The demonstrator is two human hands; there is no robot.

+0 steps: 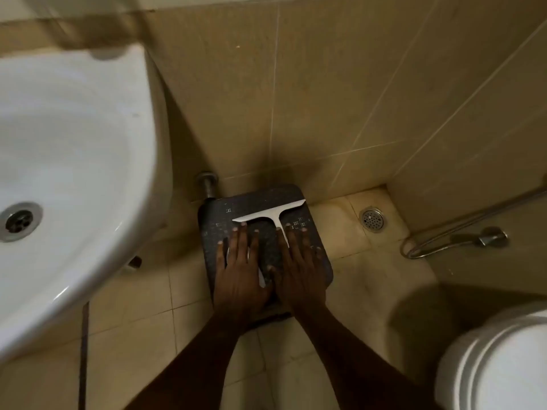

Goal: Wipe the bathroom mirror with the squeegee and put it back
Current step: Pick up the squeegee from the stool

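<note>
A white T-shaped squeegee (266,215) lies flat on a dark speckled square stool top (254,199) on the floor, against the tiled wall. Its blade points to the far side and its handle runs toward me. My left hand (239,270) lies flat on the stool with fingers spread, just short of the blade and partly over something thin and white. My right hand (302,270) lies flat beside it, its inner edge against the handle, fingers apart and not closed around it. The mirror is out of view.
A white washbasin (74,143) overhangs on the left, with a metal pipe (208,184) below it at the wall. A floor drain (372,219) lies right of the stool. A spray hose (485,239) hangs on the right wall. A white toilet (503,365) stands at bottom right.
</note>
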